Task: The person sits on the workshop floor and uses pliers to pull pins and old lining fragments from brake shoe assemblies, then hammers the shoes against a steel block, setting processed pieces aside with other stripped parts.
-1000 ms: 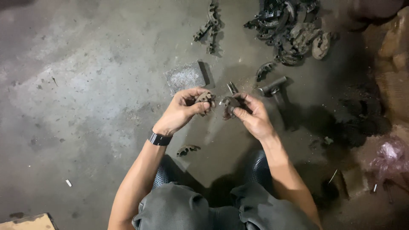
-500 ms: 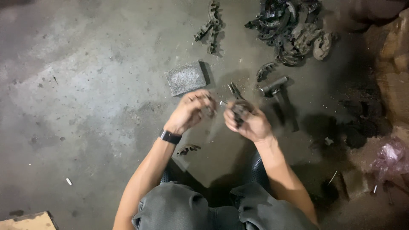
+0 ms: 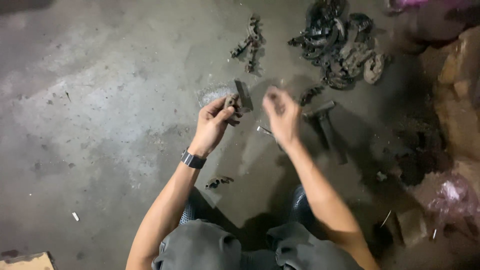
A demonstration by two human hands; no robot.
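Observation:
My left hand is raised over the concrete floor, its fingers closed on a small dark, greasy metal part. A black watch is on that wrist. My right hand is blurred with motion, a short way to the right of the left hand, its fingers curled. The tip of a thin shiny metal rod shows at its lower left edge. Whether the hand holds that rod is unclear.
A grey metal block lies on the floor just beyond my left hand. A hammer lies right of my right hand. A pile of dark parts is at the back, a smaller cluster left of it, one loose part near my knees.
The hands were together working on dark parts. My right hand has pulled away to the right and upward. My left hand stays put with its part.

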